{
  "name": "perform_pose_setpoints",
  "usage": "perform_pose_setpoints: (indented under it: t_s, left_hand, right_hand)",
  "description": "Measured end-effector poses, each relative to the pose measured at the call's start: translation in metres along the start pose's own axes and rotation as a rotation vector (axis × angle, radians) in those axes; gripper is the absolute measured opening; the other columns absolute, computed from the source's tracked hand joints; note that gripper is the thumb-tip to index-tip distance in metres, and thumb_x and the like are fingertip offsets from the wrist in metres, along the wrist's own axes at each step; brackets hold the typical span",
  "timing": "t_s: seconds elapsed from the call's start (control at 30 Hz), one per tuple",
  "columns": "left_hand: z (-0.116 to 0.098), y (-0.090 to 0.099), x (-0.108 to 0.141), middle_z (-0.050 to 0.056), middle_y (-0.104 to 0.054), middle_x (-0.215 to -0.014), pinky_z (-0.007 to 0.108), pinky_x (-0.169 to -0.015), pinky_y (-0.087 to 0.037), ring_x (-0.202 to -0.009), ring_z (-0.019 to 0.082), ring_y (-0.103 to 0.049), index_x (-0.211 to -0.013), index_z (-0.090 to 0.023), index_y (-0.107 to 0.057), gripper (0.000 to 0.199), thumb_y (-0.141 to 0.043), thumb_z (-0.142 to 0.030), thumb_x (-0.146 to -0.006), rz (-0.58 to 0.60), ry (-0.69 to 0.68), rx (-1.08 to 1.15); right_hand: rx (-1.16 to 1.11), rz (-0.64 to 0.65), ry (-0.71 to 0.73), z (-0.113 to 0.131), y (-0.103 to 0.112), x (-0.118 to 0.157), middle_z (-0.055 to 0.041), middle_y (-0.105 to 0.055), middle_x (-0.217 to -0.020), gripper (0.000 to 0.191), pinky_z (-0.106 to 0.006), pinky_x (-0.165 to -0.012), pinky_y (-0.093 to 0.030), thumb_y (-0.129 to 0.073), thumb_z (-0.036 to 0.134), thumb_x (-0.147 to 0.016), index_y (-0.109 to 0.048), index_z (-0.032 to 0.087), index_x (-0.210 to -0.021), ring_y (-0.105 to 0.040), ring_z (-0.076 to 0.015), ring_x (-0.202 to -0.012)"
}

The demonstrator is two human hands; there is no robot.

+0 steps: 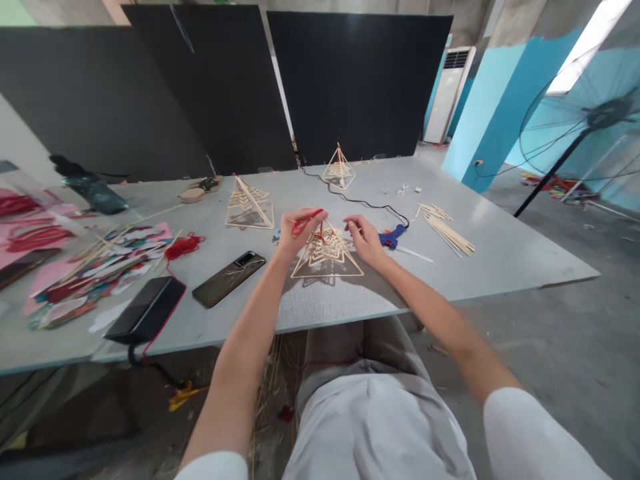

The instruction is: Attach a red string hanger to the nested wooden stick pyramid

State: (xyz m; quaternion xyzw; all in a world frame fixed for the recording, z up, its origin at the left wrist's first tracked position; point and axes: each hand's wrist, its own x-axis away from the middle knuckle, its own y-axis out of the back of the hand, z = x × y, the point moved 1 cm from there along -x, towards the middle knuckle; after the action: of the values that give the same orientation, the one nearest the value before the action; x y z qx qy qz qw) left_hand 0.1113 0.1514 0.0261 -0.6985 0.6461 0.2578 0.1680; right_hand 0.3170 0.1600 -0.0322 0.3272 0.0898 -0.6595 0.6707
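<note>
A pyramid frame of thin wooden sticks (327,275), with smaller stick layers inside, stands on the table in front of me. My left hand (296,230) is closed at its top left, with a loop of red yarn (306,223) in the fingers. Red strands also hang inside the frame near its top. On the right side, my right hand (365,239) is close to the frame with thumb and forefinger drawn together. Whatever is between those fingertips, if anything, is too small to make out. A blue glue gun (393,237) lies just beyond the right hand.
Two more stick pyramids stand farther back, one at left (250,203) and one at centre (339,168). Left of me lie a phone (229,279), a black box (146,310) and a red yarn bundle (185,247). Loose sticks (449,233) lie at right. A black cord (360,200) crosses the table.
</note>
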Motion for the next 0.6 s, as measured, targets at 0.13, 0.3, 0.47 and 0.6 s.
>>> perform_pose_setpoints:
  t_s: [0.13, 0.3, 0.47, 0.6]
  left_hand:
    - [-0.003, 0.001, 0.001, 0.006, -0.077, -0.084, 0.029, -0.082, -0.053, -0.082, 0.018, -0.068, -0.076, -0.021, -0.085, 0.025, -0.092, -0.044, -0.079, 0.035, -0.032, -0.019]
    - [-0.007, 0.002, 0.002, 0.006, -0.076, -0.084, 0.031, -0.083, -0.054, -0.082, 0.02, -0.067, -0.073, -0.02, -0.082, 0.033, -0.091, -0.051, -0.08, 0.064, -0.025, -0.028]
    - [-0.006, 0.004, 0.004, 0.006, -0.076, -0.083, 0.032, -0.085, -0.055, -0.082, 0.02, -0.066, -0.074, -0.02, -0.082, 0.032, -0.087, -0.05, -0.084, 0.05, -0.052, -0.085]
    - [-0.002, 0.005, 0.005, 0.004, -0.074, -0.082, 0.029, -0.082, -0.052, -0.08, 0.017, -0.063, -0.075, -0.02, -0.082, 0.029, -0.086, -0.046, -0.087, 0.063, -0.05, -0.062]
  right_hand:
    - [0.034, 0.062, -0.005, -0.003, -0.006, 0.007, -0.0107, -0.074, -0.103, 0.038, -0.039, -0.094, -0.051, -0.038, 0.051, -0.109, -0.065, 0.023, -0.114, -0.068, -0.0264, -0.098]
    - [0.114, 0.13, 0.032, -0.008, -0.004, 0.008, -0.0109, -0.073, -0.099, 0.042, -0.038, -0.097, -0.049, -0.032, 0.048, -0.11, -0.065, 0.023, -0.103, -0.068, -0.026, -0.098]
    - [0.121, 0.064, 0.016, -0.015, -0.006, 0.004, -0.0125, -0.072, -0.1, 0.044, -0.041, -0.096, -0.047, -0.026, 0.049, -0.11, -0.062, 0.024, -0.103, -0.066, -0.029, -0.1]
    - [0.12, 0.003, -0.016, -0.017, -0.005, 0.001, -0.0143, -0.071, -0.101, 0.046, -0.042, -0.095, -0.046, -0.023, 0.049, -0.11, -0.06, 0.023, -0.102, -0.066, -0.0307, -0.101]
